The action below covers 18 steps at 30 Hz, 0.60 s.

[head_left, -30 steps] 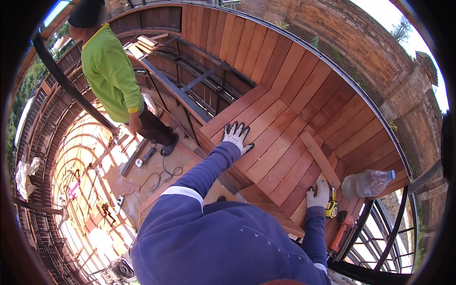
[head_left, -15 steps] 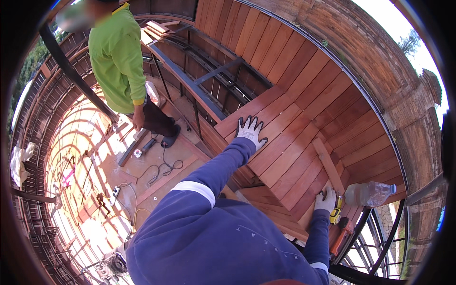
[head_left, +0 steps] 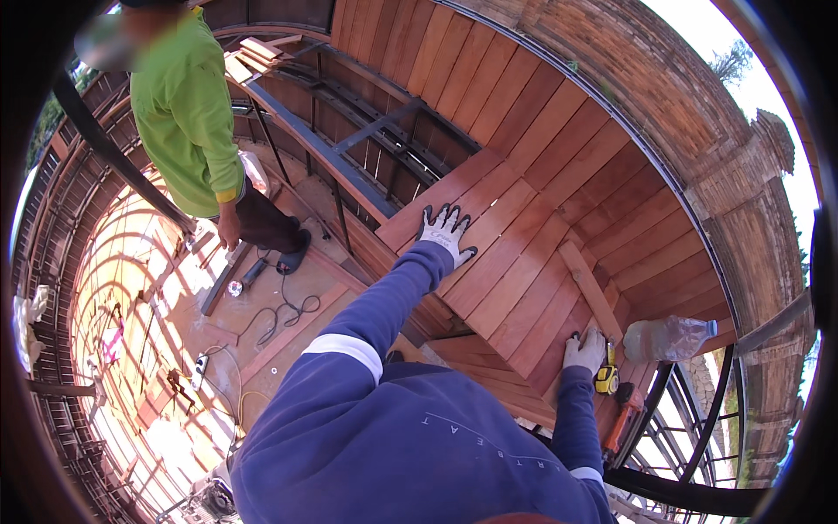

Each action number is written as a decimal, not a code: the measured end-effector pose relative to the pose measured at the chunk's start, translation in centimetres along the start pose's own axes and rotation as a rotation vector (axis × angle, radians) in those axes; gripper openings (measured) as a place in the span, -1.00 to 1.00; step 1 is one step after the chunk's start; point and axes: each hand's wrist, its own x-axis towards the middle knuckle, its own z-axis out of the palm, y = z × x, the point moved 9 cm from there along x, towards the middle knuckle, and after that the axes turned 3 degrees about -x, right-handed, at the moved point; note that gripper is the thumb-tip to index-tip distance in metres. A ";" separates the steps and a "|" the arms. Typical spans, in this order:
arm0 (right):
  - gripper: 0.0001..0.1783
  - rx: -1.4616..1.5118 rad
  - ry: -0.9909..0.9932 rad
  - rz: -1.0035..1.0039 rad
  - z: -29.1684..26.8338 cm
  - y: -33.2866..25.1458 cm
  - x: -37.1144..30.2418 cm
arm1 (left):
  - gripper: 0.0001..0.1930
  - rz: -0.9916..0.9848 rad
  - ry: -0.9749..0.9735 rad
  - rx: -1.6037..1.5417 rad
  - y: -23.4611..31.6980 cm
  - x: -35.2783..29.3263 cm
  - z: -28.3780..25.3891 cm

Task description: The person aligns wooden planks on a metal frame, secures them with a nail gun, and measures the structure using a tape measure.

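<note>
left hand (head_left: 446, 232) is resting spread wide on boards (head_left: 524, 278), likely bearing weight; right hand (head_left: 585, 350) is lying beside tape measure (head_left: 607, 379), grip indeterminable.

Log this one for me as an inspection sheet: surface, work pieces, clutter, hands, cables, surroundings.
Surface: reddish wooden planks side by side, narrow gaps between some.
Work pieces: loose wooden strip across the planks; yellow tape measure; orange power tool.
Clutter: clear plastic bottle on its side.
Hands: left hand gloved, fingers spread on the planks; right hand gloved, beside the tape measure, grip unclear.
Cables: dark cable looped on the floor.
Surroundings: person in green top standing; brick wall.
</note>
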 end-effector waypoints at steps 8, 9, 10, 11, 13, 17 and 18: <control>-0.30 0.019 0.030 0.004 0.0 0.2 -0.1 | -0.23 -0.015 0.059 -0.039 -0.2 0.5 -0.6; -0.31 0.022 0.032 0.006 -0.1 0.2 -0.1 | -0.23 -0.016 0.062 -0.041 -0.2 0.5 -0.6; -0.31 0.025 0.033 0.008 -0.2 0.2 -0.2 | -0.24 -0.018 0.068 -0.044 -0.2 0.5 -0.6; -0.31 0.028 0.035 0.010 -0.3 0.1 -0.2 | -0.24 -0.019 0.074 -0.047 -0.3 0.5 -0.6; -0.31 0.031 0.028 0.003 0.0 0.3 -0.1 | -0.25 -0.023 0.080 -0.050 -0.4 0.6 -0.5; -0.31 0.015 0.047 -0.006 0.1 0.5 -0.1 | -0.25 -0.025 0.084 -0.051 -0.4 0.7 -0.6; -0.31 0.013 0.046 -0.005 0.1 0.5 -0.2 | -0.25 -0.024 0.084 -0.051 -0.3 0.7 -0.6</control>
